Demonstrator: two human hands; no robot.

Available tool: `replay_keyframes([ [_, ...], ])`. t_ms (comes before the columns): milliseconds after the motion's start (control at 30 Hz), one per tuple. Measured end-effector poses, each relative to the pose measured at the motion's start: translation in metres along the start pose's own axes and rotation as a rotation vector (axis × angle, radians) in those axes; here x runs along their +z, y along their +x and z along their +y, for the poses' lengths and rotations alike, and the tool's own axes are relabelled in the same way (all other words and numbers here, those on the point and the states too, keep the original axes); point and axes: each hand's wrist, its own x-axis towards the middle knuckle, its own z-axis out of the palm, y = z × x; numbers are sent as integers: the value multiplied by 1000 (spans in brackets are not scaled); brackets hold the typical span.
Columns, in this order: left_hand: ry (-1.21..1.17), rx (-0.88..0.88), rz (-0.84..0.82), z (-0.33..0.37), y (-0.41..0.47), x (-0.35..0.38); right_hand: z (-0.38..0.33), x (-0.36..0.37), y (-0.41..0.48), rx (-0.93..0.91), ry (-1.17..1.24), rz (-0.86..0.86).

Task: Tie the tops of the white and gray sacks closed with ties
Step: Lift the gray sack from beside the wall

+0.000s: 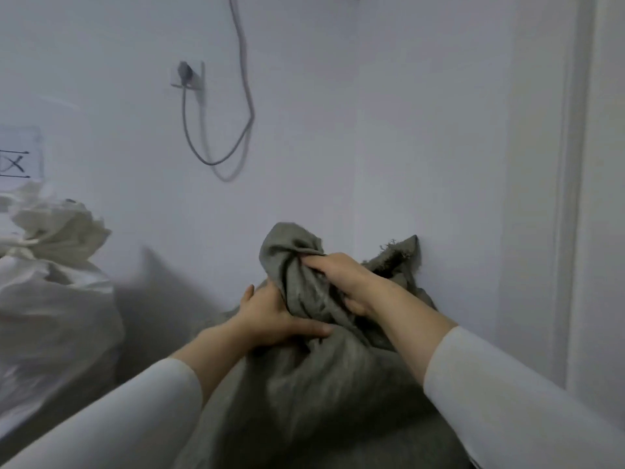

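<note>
Head view. A gray sack (304,401) is shown in the lower centre, set against the white wall (406,130). Its mouth is gathered into a twisted neck, which is gripped by the right hand (341,282), the fingers curled into the cloth just below the bunched top. The base of the neck is clasped by the left hand (277,319): the thumb is laid across the front and the fingers are wrapped round the far side, where most of their length is hidden by the fabric. One frayed corner (404,252) of the mouth stands outside the gathered neck, upright against the wall behind the right wrist. Both forearms are covered by white sleeves (507,384). To the left, well apart from the hands, a white sack (50,299) is seen with its top bunched and drawn in. Between the two sacks a further gray shape (159,292) is visible, too blurred to be identified. On the wall above, a plug is seated in a socket (189,76), below which a gray cable (216,160) hangs in a loop. A paper sign (18,157) is fixed at the far left, and a door frame (571,198) is seen at the right.
</note>
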Motion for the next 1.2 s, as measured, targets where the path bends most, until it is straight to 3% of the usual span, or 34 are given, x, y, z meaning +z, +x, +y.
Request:
replay_keyframes([
  [167, -52, -149, 141, 6, 18, 20, 12, -59, 6, -23, 111, -26],
  [200, -99, -194, 156, 6, 20, 18, 21, -77, 9, -73, 3, 31],
  [267, -211, -278, 166, 7, 21, 11, 39, -107, 14, -132, -478, 65],
  [333, -292, -315, 164, 8, 21, 5, 56, -118, 19, -87, -836, -79],
  [467, -322, -341, 130, 9, 23, 2, 76, -104, 35, 22, -1175, -77],
  [533, -322, -389, 132, 4, 24, 3, 78, -97, 39, -14, -1111, 23],
  [633, -264, -479, 157, -9, 28, 5, 76, -107, 51, -33, -727, 268],
  [700, -23, -501, 161, -15, 31, 11, 74, -120, 58, 14, -720, 394],
  [833, 569, -663, -60, -29, 37, 31, 89, -135, 55, 271, -1253, 400],
  [867, 610, -689, -108, -37, 39, 35, 98, -138, 55, 289, -1271, 389],
  [967, 596, -747, -200, -63, 42, 41, 122, -151, 62, 469, -951, 293],
  [1033, 620, -804, -240, -69, 42, 41, 128, -154, 67, 542, -900, 257],
  [1133, 572, -842, -258, -63, 41, 42, 123, -147, 70, 456, -1018, 279],
  [1200, 634, -730, -215, -63, 39, 43, 120, -140, 74, 368, -1006, 288],
])
